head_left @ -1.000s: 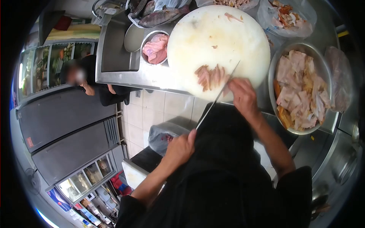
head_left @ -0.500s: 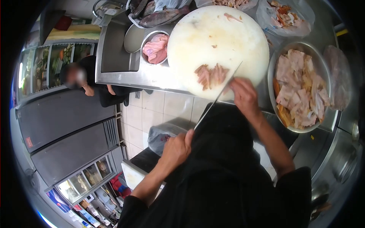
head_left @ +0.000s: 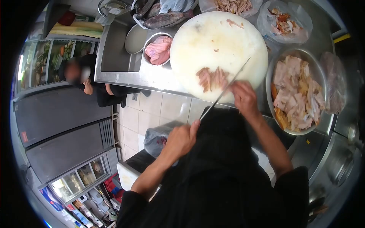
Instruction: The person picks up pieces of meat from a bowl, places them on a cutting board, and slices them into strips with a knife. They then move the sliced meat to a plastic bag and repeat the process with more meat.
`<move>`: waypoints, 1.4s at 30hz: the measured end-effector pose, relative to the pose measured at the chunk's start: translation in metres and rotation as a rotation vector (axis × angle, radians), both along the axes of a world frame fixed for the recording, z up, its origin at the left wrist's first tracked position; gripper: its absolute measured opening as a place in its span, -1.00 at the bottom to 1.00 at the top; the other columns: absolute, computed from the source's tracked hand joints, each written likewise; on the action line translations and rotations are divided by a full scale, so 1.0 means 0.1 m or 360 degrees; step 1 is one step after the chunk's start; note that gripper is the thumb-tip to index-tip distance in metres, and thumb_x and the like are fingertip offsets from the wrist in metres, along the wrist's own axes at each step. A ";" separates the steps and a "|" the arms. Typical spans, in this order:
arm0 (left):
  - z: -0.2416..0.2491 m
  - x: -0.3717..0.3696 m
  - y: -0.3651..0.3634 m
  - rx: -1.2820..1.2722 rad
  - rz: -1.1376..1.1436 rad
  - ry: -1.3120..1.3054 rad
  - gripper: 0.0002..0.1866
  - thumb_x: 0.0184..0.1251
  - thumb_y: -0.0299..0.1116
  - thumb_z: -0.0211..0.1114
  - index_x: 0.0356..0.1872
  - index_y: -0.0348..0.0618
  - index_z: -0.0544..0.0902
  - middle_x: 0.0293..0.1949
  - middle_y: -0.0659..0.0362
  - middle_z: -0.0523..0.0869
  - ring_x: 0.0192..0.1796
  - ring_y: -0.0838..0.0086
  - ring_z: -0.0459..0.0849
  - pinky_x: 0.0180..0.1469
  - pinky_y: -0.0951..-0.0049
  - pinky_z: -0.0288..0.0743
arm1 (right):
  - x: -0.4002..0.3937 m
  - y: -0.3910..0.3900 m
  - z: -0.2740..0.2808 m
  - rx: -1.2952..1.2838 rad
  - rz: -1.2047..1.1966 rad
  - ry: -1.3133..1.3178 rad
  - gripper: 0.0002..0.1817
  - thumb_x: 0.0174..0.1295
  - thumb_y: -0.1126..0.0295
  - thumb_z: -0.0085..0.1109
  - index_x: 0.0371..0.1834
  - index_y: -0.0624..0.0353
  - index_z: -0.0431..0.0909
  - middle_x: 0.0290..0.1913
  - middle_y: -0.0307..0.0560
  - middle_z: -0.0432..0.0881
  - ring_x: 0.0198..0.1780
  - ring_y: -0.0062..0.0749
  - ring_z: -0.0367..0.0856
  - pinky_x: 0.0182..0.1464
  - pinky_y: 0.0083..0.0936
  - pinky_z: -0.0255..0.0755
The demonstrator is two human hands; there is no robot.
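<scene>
A round white cutting board [head_left: 201, 41] lies at the counter's front edge. Sliced pinkish meat strips [head_left: 212, 79] are in a small pile on its near part. My left hand [head_left: 181, 140] is closed round the handle of a long knife [head_left: 228, 85], whose blade slants up across the board just right of the strips. On the other side of the blade, my right hand [head_left: 243, 97] is closed with its fingers bent down at the board's near edge. Its fingertips are slightly blurred, and what they hold is hidden.
An oval metal tray [head_left: 270, 76] of meat pieces stands right of the board. Plastic bags [head_left: 304, 36] with scraps lie behind, fish [head_left: 167, 19] at the back left. A bowl of pink meat [head_left: 159, 49] sits beside the sink [head_left: 114, 49]. Another person [head_left: 89, 76] is at the far left.
The knife has shifted slightly up and right with my left hand. My right hand has moved slightly down; the whole view has shifted a little.
</scene>
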State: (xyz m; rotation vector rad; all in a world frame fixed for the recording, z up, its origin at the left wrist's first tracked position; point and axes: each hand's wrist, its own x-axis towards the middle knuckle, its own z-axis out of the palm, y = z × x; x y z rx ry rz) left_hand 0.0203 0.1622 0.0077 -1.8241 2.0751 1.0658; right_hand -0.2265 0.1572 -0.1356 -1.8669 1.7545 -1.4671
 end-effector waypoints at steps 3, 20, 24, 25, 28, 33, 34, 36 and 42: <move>0.03 0.20 0.15 0.0006 -0.0021 -0.0065 -0.31 0.69 0.07 -0.05 -0.42 -0.39 0.70 -0.37 -0.42 0.69 -0.24 -0.42 0.67 -0.05 -0.26 0.53 | -0.01 -0.03 0.05 -0.0010 0.0007 -0.0008 -0.86 0.11 0.71 0.30 -0.28 0.32 0.71 -0.20 0.01 0.72 -0.10 -0.05 0.71 -0.07 -0.25 0.63; 0.02 0.16 -0.32 -0.0266 0.0189 -0.0122 -0.25 0.66 0.16 -0.06 -0.39 -0.42 0.70 -0.34 -0.46 0.69 -0.16 -0.43 0.68 0.01 -0.24 0.53 | 0.15 -0.47 -0.01 0.0030 -0.0201 -0.0023 -0.82 0.19 0.66 0.28 -0.16 0.23 0.66 -0.16 0.07 0.70 -0.03 0.06 0.64 0.06 -0.17 0.55; -0.07 0.51 -0.42 -0.0412 0.0262 -0.0286 -0.24 0.64 0.20 -0.03 -0.40 -0.43 0.70 -0.35 -0.46 0.69 -0.16 -0.42 0.69 0.01 -0.23 0.53 | 0.08 -0.80 -0.07 0.0114 -0.0166 -0.0058 -0.80 0.19 0.66 0.26 -0.13 0.22 0.67 -0.12 0.07 0.72 0.00 0.06 0.65 0.09 -0.19 0.55; -0.09 0.58 -0.42 -0.0416 0.0264 -0.0299 -0.23 0.64 0.20 -0.03 -0.40 -0.44 0.70 -0.35 -0.46 0.69 -0.17 -0.42 0.69 0.01 -0.23 0.53 | 0.03 -0.89 -0.05 0.0131 -0.0161 -0.0070 -0.79 0.19 0.66 0.25 -0.13 0.22 0.67 -0.11 0.08 0.72 0.01 0.07 0.65 0.09 -0.19 0.55; -0.18 0.73 -0.38 -0.0430 0.0273 -0.0319 -0.22 0.63 0.22 -0.02 -0.41 -0.44 0.68 -0.37 -0.46 0.69 -0.17 -0.42 0.69 0.00 -0.22 0.53 | -0.27 -1.46 -0.07 -0.0014 -0.0375 0.0227 -0.67 0.22 0.64 0.23 0.07 0.23 0.67 0.09 0.14 0.67 0.18 0.10 0.57 0.27 -0.12 0.47; -0.20 0.83 -0.30 -0.0436 0.0237 -0.0185 -0.24 0.60 0.23 0.04 -0.48 -0.41 0.63 -0.45 -0.41 0.68 -0.27 -0.40 0.69 -0.11 -0.22 0.54 | -0.73 -2.20 -0.10 0.0201 -0.0440 0.0678 -0.70 0.20 0.60 0.23 0.03 0.25 0.67 0.07 0.07 0.64 0.16 0.07 0.53 0.22 -0.11 0.47; -0.19 0.85 -0.29 -0.0446 0.0230 -0.0167 -0.24 0.60 0.23 0.05 -0.49 -0.40 0.62 -0.47 -0.40 0.68 -0.29 -0.39 0.69 -0.13 -0.22 0.54 | -0.77 -2.22 -0.11 0.0228 -0.0394 0.0739 -0.81 0.22 0.57 0.20 -0.11 0.23 0.67 -0.04 0.08 0.64 0.07 0.10 0.55 0.15 -0.09 0.48; -0.24 0.94 -0.27 -0.0512 0.0182 -0.0154 -0.26 0.59 0.23 0.08 -0.47 -0.38 0.62 -0.51 -0.37 0.68 -0.35 -0.36 0.70 -0.18 -0.20 0.55 | -0.69 -2.06 -0.17 0.0269 -0.0399 0.0713 -0.86 0.23 0.57 0.18 -0.18 0.21 0.66 -0.10 0.10 0.63 0.01 0.12 0.57 0.13 -0.09 0.48; -0.39 1.10 -0.21 -0.0612 0.0133 -0.0080 -0.27 0.56 0.29 0.09 -0.44 -0.32 0.58 -0.59 -0.27 0.66 -0.41 -0.27 0.71 -0.25 -0.14 0.55 | -0.14 -0.77 -0.05 0.0607 -0.0313 0.0400 -0.88 0.19 0.61 0.27 -0.23 0.21 0.63 -0.15 0.10 0.64 -0.07 0.08 0.60 0.06 -0.10 0.50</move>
